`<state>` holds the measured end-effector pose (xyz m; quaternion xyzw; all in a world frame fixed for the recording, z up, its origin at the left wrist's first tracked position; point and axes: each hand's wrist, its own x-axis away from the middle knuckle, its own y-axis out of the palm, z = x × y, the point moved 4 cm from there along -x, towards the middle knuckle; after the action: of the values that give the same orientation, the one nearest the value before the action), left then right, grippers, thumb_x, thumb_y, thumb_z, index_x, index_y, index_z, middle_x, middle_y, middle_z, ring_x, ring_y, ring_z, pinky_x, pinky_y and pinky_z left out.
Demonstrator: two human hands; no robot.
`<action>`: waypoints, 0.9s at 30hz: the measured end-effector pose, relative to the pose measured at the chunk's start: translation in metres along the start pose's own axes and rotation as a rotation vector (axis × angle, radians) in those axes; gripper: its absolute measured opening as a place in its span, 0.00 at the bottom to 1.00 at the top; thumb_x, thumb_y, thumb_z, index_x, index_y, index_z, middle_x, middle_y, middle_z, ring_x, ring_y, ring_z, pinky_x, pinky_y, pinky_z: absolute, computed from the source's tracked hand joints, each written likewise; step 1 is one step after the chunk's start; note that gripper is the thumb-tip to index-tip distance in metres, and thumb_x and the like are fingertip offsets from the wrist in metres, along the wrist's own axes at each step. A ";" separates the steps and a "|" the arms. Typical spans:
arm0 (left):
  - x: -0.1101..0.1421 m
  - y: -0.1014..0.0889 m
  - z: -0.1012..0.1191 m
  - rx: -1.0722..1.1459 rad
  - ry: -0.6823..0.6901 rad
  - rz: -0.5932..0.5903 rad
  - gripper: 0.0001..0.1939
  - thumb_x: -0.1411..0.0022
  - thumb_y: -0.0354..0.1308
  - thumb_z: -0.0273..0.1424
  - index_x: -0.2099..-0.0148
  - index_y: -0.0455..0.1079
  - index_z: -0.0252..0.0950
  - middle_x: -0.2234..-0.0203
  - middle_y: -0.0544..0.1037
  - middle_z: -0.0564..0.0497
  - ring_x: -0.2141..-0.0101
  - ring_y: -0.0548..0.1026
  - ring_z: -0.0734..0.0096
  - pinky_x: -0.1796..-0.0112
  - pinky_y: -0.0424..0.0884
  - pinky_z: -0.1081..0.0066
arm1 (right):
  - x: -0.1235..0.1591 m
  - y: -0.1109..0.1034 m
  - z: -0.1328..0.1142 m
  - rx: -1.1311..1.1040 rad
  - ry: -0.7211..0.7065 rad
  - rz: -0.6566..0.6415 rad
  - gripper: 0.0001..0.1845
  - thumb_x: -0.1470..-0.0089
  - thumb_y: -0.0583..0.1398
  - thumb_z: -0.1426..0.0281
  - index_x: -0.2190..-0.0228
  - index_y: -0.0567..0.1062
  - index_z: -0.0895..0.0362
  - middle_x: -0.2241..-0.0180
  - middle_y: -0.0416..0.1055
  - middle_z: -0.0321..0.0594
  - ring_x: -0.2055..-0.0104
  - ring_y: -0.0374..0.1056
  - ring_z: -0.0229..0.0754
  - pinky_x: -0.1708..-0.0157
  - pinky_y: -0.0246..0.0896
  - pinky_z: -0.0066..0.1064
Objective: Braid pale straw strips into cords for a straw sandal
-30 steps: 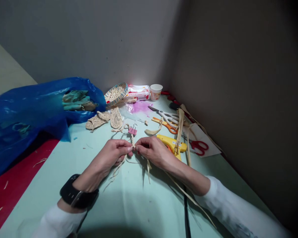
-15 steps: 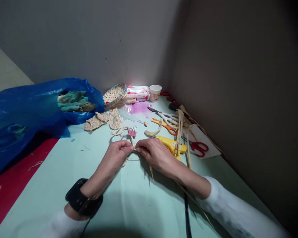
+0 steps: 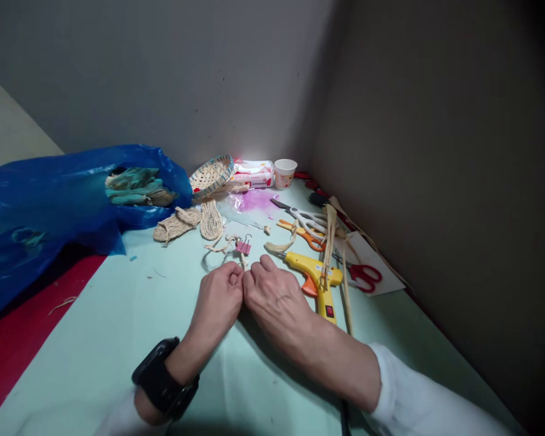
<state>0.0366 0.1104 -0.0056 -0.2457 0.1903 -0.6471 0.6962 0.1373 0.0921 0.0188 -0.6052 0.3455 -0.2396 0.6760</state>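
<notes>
My left hand and my right hand rest knuckle to knuckle on the pale green table, both with fingers curled under. Between them they pinch a thin braid of dried straw strips, mostly hidden beneath the hands. The braid runs away from me to a pink binder clip. A black watch sits on my left wrist.
A yellow glue gun lies just right of my right hand, with scissors, red scissors and long straw strips beyond. Small woven sandals, a woven basket, a paper cup and a blue plastic bag lie further back.
Both hands have drawn toward me and rolled palm down, closing together over the straw. The loose strip ends seen trailing under the hands are now hidden.
</notes>
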 end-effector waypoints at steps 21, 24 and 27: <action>0.005 0.002 -0.011 0.437 -0.144 -0.154 0.07 0.45 0.55 0.33 0.70 0.67 0.34 0.91 0.61 0.60 0.86 0.56 0.82 0.83 0.49 0.79 | 0.004 -0.004 0.002 -0.135 0.188 -0.148 0.08 0.45 0.54 0.80 0.66 0.73 0.61 0.69 0.72 0.49 0.62 0.63 0.46 0.69 0.54 0.32; 0.006 0.000 -0.010 0.441 -0.169 -0.152 0.07 0.45 0.56 0.33 0.69 0.67 0.33 0.91 0.63 0.60 0.87 0.55 0.82 0.84 0.48 0.79 | 0.005 -0.005 0.006 -0.184 0.194 -0.145 0.07 0.45 0.55 0.77 0.67 0.74 0.60 0.68 0.71 0.47 0.62 0.63 0.46 0.72 0.50 0.32; 0.006 -0.002 -0.009 0.427 -0.207 -0.145 0.09 0.46 0.57 0.35 0.68 0.68 0.32 0.91 0.64 0.60 0.88 0.53 0.84 0.85 0.46 0.79 | 0.008 -0.007 0.014 -0.298 0.228 -0.139 0.11 0.43 0.53 0.75 0.67 0.75 0.58 0.68 0.70 0.44 0.63 0.61 0.44 0.72 0.47 0.32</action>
<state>0.0302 0.1030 -0.0117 -0.1709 -0.0409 -0.6922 0.7000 0.1537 0.0948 0.0245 -0.6900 0.4089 -0.2988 0.5171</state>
